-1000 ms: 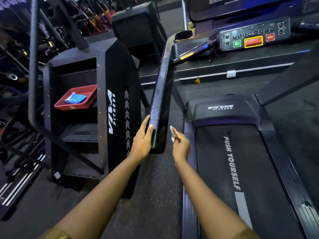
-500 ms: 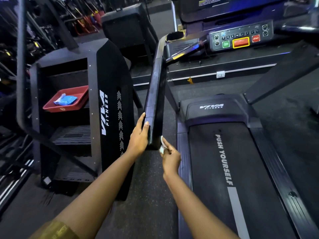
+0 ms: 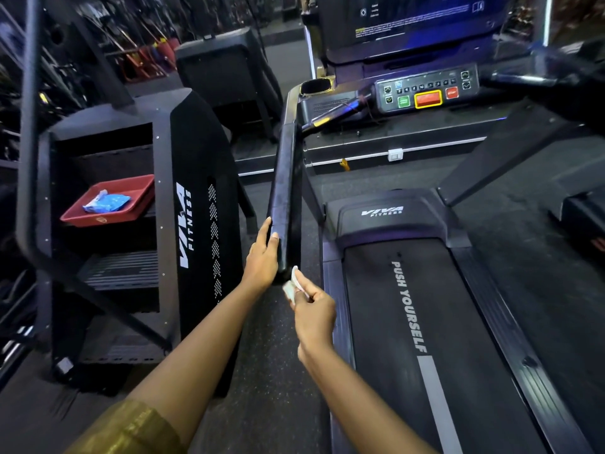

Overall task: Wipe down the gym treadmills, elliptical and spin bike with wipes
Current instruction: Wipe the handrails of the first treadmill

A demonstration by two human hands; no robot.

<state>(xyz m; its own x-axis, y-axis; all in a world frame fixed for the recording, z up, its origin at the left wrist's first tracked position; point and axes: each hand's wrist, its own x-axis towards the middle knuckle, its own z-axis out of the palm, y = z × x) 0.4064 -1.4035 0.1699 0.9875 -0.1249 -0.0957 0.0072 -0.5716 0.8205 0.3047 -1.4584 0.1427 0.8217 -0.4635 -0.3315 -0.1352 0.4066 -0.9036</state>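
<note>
Wipe [image 3: 292,287]: small, white, crumpled, pinched btwn thumb and fingertips of the right grip [image 3: 314,311], just below the near end of the handrail [image 3: 284,191]; touching it or a hair off, can't tell. Prob. very light, limp and damp, w/ no stiffness of its own, so it needs finger pressure behind it. Best held bunched into a pad, as here; could tear or dry out w/ hard rubbing. Left grip [image 3: 262,260] holds nothing: fingers fairly straight, laid against the rail's left side near its end, thumb on the face. Rail looks rigid, fixed, glossy black, prob. slick once wet. Just right of the hands the treadmill belt [image 3: 458,322] reads "PUSH YOURSELF" in white. Ahead of it the motor cover [image 3: 409,224] reads "VIVA FITNESS". To the left stands a black stair machine [image 3: 203,152] w/ the same "VIVA FITNESS" on its side panel. On one of its steps sits a red tray [image 3: 98,220] w/ a blue pack [image 3: 109,202], print too small to read, poss. the wipe supply. Farther off is the console [image 3: 425,81] w/ green and red buttons, labels illegible. The screen [image 3: 409,18] above shows text, unreadable.
</note>
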